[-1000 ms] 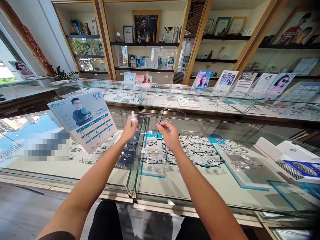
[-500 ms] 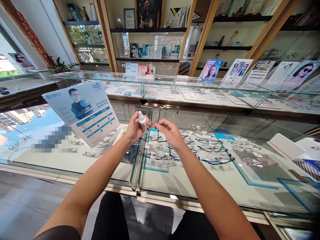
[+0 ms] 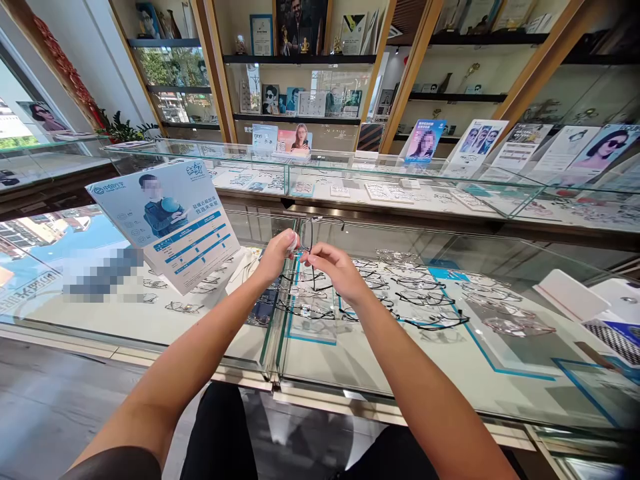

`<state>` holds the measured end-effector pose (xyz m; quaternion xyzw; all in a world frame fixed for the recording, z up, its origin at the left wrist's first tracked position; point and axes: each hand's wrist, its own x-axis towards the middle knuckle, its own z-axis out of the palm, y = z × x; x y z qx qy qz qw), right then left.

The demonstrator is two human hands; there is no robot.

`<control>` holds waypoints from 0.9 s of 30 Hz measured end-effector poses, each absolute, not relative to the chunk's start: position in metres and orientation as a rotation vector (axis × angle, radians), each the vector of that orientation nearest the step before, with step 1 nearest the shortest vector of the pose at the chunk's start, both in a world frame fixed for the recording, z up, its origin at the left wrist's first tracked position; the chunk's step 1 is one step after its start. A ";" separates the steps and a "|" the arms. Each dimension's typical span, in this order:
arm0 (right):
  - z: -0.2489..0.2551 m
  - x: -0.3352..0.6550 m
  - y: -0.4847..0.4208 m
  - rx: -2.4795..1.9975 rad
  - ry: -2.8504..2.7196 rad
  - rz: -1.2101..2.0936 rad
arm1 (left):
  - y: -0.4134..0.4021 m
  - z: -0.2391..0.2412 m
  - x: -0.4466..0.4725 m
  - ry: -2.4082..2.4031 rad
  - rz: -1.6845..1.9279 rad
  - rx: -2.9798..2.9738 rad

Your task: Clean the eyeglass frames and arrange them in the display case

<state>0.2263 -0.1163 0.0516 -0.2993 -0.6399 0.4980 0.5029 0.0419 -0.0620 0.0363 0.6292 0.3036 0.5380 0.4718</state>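
My left hand (image 3: 275,257) is closed round a small white spray bottle (image 3: 293,246). Only a bit of the bottle shows past the fingers. Right beside it, my right hand (image 3: 336,269) pinches a pair of dark-framed eyeglasses (image 3: 312,232) between thumb and fingers. One lens stands up close to the bottle, with one temple arm pointing down and the other part stretching to the right. Both hands are above the glass display case (image 3: 410,360), where several rows of eyeglasses (image 3: 425,299) lie.
On the left, a printed sign (image 3: 175,227) leans upright on the glass. A white open box (image 3: 573,297) is at the right. Behind runs a second glass counter (image 3: 330,175) with frames and upright cards, then wooden shelves (image 3: 300,59).
My left hand has turned the spray bottle towards the lens, so the bottle is now mostly hidden. The eyeglasses have shifted slightly left and tilted in my right hand.
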 end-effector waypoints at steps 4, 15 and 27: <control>0.050 0.226 -0.116 -0.715 -1.549 1.216 | -0.062 0.036 0.043 0.723 1.344 1.583; 0.047 0.225 -0.112 -0.696 -1.518 1.234 | -0.062 0.036 0.042 0.788 1.384 1.657; 0.046 0.231 -0.105 -0.677 -1.280 1.245 | -0.065 0.029 0.045 0.888 1.243 1.909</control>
